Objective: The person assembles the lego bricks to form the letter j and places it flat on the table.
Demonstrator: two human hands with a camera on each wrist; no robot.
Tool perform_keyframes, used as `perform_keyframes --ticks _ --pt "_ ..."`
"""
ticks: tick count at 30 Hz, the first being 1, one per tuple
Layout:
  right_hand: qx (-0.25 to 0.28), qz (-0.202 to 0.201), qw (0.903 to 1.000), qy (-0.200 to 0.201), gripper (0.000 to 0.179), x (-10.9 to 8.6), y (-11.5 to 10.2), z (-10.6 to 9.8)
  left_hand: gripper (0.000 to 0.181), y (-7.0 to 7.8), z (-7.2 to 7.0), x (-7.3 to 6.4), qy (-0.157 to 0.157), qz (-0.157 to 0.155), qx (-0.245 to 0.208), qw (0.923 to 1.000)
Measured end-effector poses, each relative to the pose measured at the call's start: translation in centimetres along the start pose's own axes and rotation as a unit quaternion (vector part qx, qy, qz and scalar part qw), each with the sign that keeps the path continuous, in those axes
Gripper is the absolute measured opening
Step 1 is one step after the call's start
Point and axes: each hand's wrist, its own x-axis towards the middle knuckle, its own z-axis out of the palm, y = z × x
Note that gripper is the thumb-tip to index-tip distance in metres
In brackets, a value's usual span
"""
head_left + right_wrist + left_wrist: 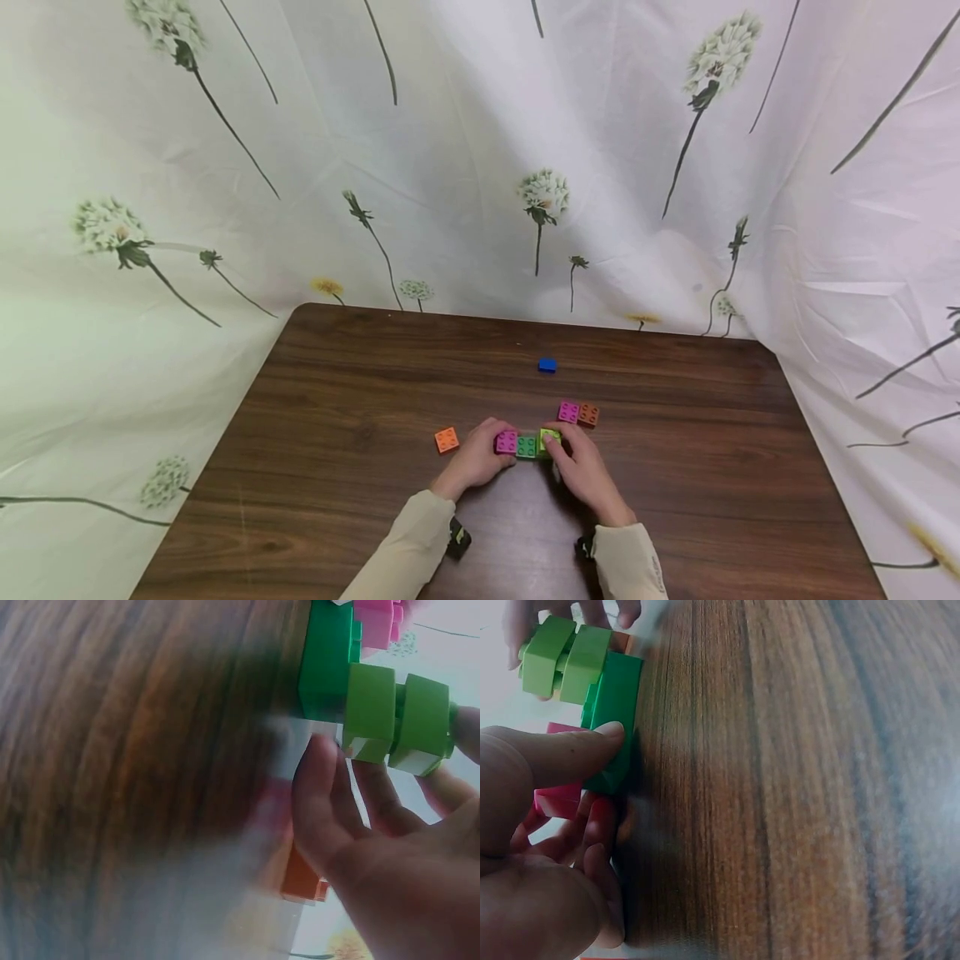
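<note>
Two lime-green plastic bricks, joined one over the other, were pinched in the person's right hand, its fingers and thumb closed about the pair. They stood over one end of a long dark-green plastic brick, though I could not make out whether they were pressed onto its studs. Left of that grip, the left hand was clamped on the dark-green brick's other end, thumb along its near side, fingers curling round beyond a square pink plastic brick that sat on top there. Farther left, just beside the left grip, a square orange plastic brick lay on the dark wood-grained table. Just past the right grip, a magenta square plastic brick lay side by side with a brown plastic brick, and well beyond both hands I saw a small blue plastic brick. Behind it all hung a white cloth printed with dandelions.
</note>
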Motion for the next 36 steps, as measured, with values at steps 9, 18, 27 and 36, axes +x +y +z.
perform_keyframes --ticks 9,18,27,36 --pt "0.134 0.084 0.9870 -0.030 0.027 0.4 0.4 0.2 0.034 0.0 0.0 0.0 0.007 0.010 0.005 0.9999" --pt "0.176 0.102 0.9779 -0.048 0.026 0.2 -1.2 -0.4 0.033 0.2 -0.1 0.0 0.005 0.004 0.000 1.0000" --pt "0.200 0.110 0.9725 -0.047 0.031 0.9 1.2 0.7 0.034 0.0 0.0 0.0 0.011 0.010 0.002 0.9999" --pt "0.211 0.116 0.9691 -0.054 0.036 0.8 1.6 0.7 0.035 0.0 0.0 0.0 0.006 0.009 0.002 0.9999"
